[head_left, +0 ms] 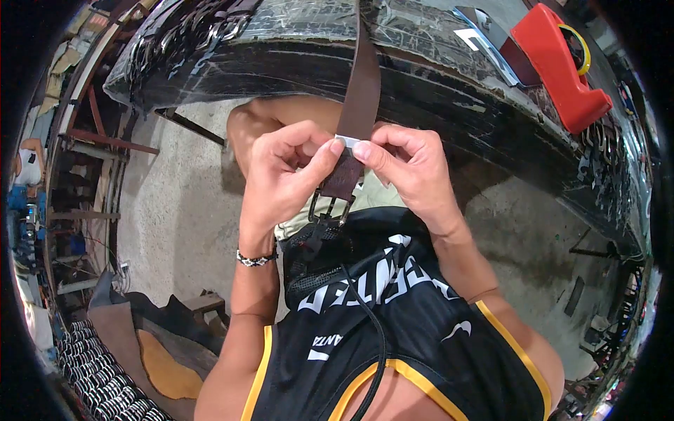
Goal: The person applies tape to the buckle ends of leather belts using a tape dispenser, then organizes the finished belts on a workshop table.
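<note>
A brown leather belt (363, 91) runs from the table edge down toward my lap. Around its width, near the buckle end, sits a narrow white strip (347, 142). My left hand (281, 172) pinches the strip's left end against the belt, thumb on top. On the opposite side my right hand (414, 172) presses the strip's right end, also with the thumb over it. The fingertips behind the belt are hidden. Below the strip, a darker folded leather part leads to a metal buckle (331, 208) hanging close to my shirt.
The table (281, 67), covered in worn black wrapping, crosses in front of me. On it lie several belts (189, 35) at left and a red tape dispenser (562, 67) with papers beside it at right. Leather pieces (168, 365) and stacked belts (98, 372) are at lower left.
</note>
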